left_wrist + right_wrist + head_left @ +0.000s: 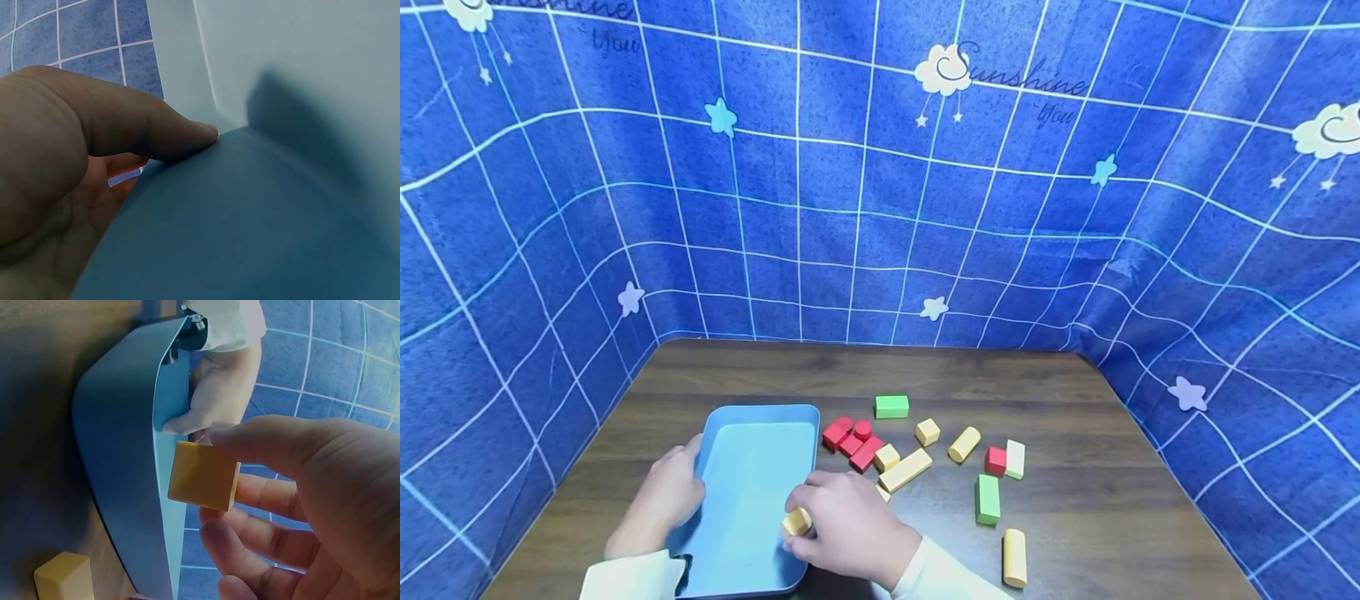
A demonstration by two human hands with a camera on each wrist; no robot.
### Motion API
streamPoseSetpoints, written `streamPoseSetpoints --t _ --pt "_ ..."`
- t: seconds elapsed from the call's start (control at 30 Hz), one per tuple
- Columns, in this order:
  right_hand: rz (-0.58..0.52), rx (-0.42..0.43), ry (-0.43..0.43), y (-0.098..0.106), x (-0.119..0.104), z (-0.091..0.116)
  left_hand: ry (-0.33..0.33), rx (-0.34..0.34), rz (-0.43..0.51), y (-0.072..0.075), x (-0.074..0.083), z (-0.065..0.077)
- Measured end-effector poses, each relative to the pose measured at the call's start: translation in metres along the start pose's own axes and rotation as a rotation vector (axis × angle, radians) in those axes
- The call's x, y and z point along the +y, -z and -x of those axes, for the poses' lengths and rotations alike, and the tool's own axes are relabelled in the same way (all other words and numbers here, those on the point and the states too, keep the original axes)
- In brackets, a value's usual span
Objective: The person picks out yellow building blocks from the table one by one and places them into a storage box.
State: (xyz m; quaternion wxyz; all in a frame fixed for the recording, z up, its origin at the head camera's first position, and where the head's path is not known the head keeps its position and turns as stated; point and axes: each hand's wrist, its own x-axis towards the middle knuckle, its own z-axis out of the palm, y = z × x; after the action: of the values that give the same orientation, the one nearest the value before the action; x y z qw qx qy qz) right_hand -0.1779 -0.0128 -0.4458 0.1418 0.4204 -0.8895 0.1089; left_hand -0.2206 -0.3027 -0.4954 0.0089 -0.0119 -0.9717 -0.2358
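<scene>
A shallow blue tray stands on the left part of the table. Its left wall is pinched by my left hand, and in the left wrist view the thumb lies over the rim with the other fingers outside. My right hand is by the tray's right wall, pinching a yellow cube block between thumb and fingers. From the head view, this cube appears over the tray's right side. Another yellow block lies outside the tray; in the head view the right hand partly covers it.
Right of the tray lie several red blocks, a long yellow block, yellow cubes and yellow cylinders. Green blocks, a red cube and a pale block lie farther around. A blue curtain surrounds the table.
</scene>
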Motion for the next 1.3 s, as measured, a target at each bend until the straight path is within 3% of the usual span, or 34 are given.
streamPoseSetpoints --t 0.3,0.77,1.03,1.3 --pt "0.024 0.018 0.01 -0.001 -0.002 -0.002 -0.026 0.023 -0.009 -0.001 0.0 0.0" --pt "0.042 -0.003 0.029 -0.012 -0.001 -0.007 0.024 -0.028 0.008 0.0 0.0 -0.002" --pt "0.022 -0.024 0.016 -0.015 -0.002 -0.009 -0.005 -0.004 0.0 0.002 0.004 0.002" --pt "0.015 -0.035 0.013 -0.016 -0.002 -0.01 0.004 -0.021 0.003 0.004 0.004 0.001"
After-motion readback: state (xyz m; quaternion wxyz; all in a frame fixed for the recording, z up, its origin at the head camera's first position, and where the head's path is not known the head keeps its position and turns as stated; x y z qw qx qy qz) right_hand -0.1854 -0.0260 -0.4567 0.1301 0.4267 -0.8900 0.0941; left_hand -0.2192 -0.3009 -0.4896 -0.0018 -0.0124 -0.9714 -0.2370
